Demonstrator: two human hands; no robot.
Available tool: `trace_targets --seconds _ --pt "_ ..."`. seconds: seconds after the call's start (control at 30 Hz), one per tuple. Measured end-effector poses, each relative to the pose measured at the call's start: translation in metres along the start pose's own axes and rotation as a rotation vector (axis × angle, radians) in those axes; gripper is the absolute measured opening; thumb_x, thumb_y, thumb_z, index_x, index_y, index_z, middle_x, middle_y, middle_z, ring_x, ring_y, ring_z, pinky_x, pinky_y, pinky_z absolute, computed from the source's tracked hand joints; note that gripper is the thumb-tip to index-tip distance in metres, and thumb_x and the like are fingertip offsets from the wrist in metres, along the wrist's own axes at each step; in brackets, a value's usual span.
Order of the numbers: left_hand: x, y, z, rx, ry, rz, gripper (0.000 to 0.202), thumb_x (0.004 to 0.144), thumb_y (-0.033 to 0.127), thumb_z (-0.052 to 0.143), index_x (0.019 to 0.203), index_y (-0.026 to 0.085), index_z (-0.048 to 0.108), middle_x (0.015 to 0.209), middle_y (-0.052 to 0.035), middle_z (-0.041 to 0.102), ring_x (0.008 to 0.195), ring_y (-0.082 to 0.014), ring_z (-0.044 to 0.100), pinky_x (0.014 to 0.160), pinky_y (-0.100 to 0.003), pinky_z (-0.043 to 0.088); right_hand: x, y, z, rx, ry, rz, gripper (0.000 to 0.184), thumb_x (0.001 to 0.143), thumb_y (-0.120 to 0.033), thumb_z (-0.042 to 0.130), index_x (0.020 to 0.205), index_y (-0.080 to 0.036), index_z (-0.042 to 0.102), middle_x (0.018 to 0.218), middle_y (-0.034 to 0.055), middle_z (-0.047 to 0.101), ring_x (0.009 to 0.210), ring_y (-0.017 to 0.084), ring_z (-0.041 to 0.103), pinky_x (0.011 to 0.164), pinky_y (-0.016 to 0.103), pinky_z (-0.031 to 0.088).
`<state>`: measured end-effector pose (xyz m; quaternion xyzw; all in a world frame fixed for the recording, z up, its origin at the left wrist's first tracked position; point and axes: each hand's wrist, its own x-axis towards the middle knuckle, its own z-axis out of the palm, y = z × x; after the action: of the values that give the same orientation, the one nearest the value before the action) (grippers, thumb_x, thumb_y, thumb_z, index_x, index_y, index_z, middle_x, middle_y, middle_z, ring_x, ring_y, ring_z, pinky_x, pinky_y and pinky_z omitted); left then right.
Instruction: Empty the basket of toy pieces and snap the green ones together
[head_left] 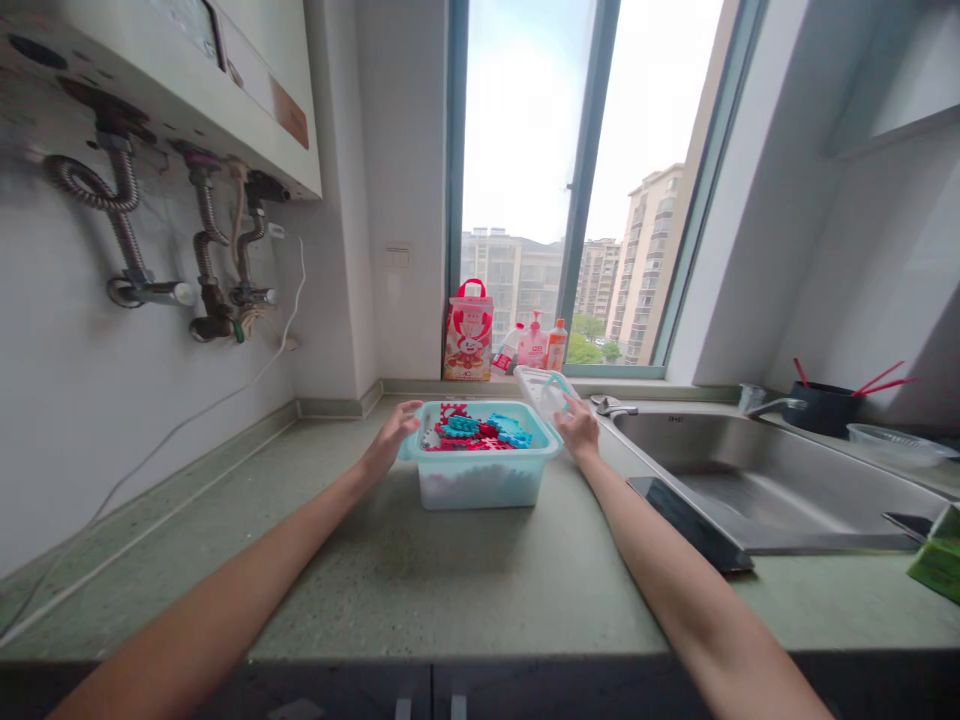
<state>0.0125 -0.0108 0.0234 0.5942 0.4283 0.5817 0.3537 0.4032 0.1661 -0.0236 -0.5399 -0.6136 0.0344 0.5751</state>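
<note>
A pale turquoise plastic storage box point(480, 490) stands on the counter, filled with red, blue and teal toothed plastic pieces point(487, 428). My left hand point(397, 432) grips the box by its left end, fingers curled at the rim. Beside the right end, my right hand point(578, 428) is closed on the edge of a clear lid point(541, 388) with a turquoise part. The lid is tilted up behind the box's right corner. My right fingertips are partly hidden.
To the right is a steel sink point(705, 450) with a faucet point(780, 405) and a dark slab point(686, 520) along its near-left edge. A red-handled bag point(469, 335) and several bottles point(533, 345) stand by the window. A white cable point(225, 400) runs along the left wall.
</note>
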Motion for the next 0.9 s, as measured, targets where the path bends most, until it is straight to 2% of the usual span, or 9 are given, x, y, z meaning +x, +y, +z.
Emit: trace_targets --seconds 0.17,0.27,0.33,0.4,0.53,0.6,0.7,0.77,0.9 --pt "0.002 0.000 0.002 -0.063 0.002 -0.066 0.067 0.081 0.056 0.069 0.136 0.020 0.057 0.121 -0.0104 0.070 0.095 -0.0271 0.069 0.073 -0.033 0.051 0.000 -0.035 -0.024 0.346 0.129 0.159 0.065 0.074 -0.029 0.059 0.137 -0.015 0.070 0.123 0.0153 0.076 0.105 0.032 0.075 0.085 0.041 0.061" --pt "0.000 0.003 0.004 -0.071 -0.006 -0.086 0.068 0.082 0.056 0.070 0.137 0.019 0.057 0.122 -0.0111 0.071 0.095 -0.0280 0.069 0.072 -0.033 0.050 0.006 -0.067 -0.033 0.562 0.146 0.112 0.067 0.072 -0.028 0.066 0.138 -0.016 0.070 0.117 0.0147 0.078 0.107 0.033 0.075 0.078 0.040 0.062" --pt "-0.001 0.004 0.003 -0.056 -0.004 -0.086 0.072 0.082 0.057 0.070 0.139 0.016 0.055 0.123 -0.0118 0.071 0.097 -0.0281 0.069 0.073 -0.033 0.050 0.006 -0.092 -0.038 0.648 0.100 0.009 0.063 0.074 -0.028 0.069 0.135 -0.018 0.071 0.121 0.0140 0.077 0.110 0.033 0.074 0.079 0.041 0.062" --pt "-0.001 0.004 0.003 -0.038 -0.003 -0.081 0.075 0.082 0.058 0.070 0.141 0.015 0.055 0.125 -0.0127 0.070 0.099 -0.0281 0.068 0.076 -0.033 0.050 0.003 -0.115 -0.042 0.717 -0.002 -0.089 0.056 0.076 -0.029 0.070 0.131 -0.020 0.073 0.121 0.0126 0.078 0.111 0.031 0.074 0.080 0.041 0.062" --pt "0.001 0.002 0.001 -0.020 0.007 -0.057 0.076 0.081 0.061 0.071 0.140 0.015 0.058 0.126 -0.0132 0.071 0.101 -0.0294 0.069 0.081 -0.035 0.051 -0.009 -0.148 -0.050 0.765 -0.245 -0.224 0.035 0.079 -0.029 0.074 0.112 -0.023 0.081 0.106 0.0074 0.081 0.100 0.026 0.077 0.086 0.039 0.060" --pt "0.001 0.001 0.000 -0.036 -0.004 -0.033 0.075 0.080 0.063 0.072 0.137 0.015 0.061 0.125 -0.0129 0.072 0.103 -0.0310 0.069 0.084 -0.037 0.052 -0.012 -0.155 -0.053 0.749 -0.346 -0.262 0.026 0.078 -0.029 0.075 0.102 -0.023 0.083 0.098 0.0059 0.082 0.094 0.025 0.078 0.087 0.039 0.060" --pt "0.003 -0.002 0.000 -0.109 -0.082 -0.003 0.072 0.083 0.070 0.066 0.133 0.019 0.067 0.124 -0.0125 0.073 0.111 -0.0337 0.068 0.091 -0.042 0.054 -0.013 -0.156 -0.056 0.721 -0.444 -0.271 0.017 0.076 -0.032 0.078 0.091 -0.023 0.083 0.090 0.0049 0.082 0.088 0.025 0.077 0.086 0.039 0.060" --pt "0.004 -0.005 -0.001 -0.153 -0.107 0.016 0.074 0.086 0.074 0.059 0.137 0.021 0.066 0.132 -0.0124 0.071 0.121 -0.0343 0.065 0.099 -0.044 0.053 -0.012 -0.153 -0.055 0.714 -0.482 -0.271 0.015 0.075 -0.035 0.080 0.084 -0.023 0.083 0.088 0.0051 0.081 0.087 0.025 0.076 0.086 0.040 0.059" --pt "0.004 -0.010 -0.001 -0.157 -0.036 0.091 0.084 0.089 0.079 0.055 0.157 0.029 0.048 0.162 -0.0112 0.048 0.146 -0.0350 0.047 0.115 -0.049 0.042 -0.012 -0.149 -0.053 0.711 -0.564 -0.247 0.015 0.073 -0.037 0.080 0.078 -0.023 0.083 0.082 0.0056 0.080 0.082 0.025 0.074 0.084 0.040 0.058"
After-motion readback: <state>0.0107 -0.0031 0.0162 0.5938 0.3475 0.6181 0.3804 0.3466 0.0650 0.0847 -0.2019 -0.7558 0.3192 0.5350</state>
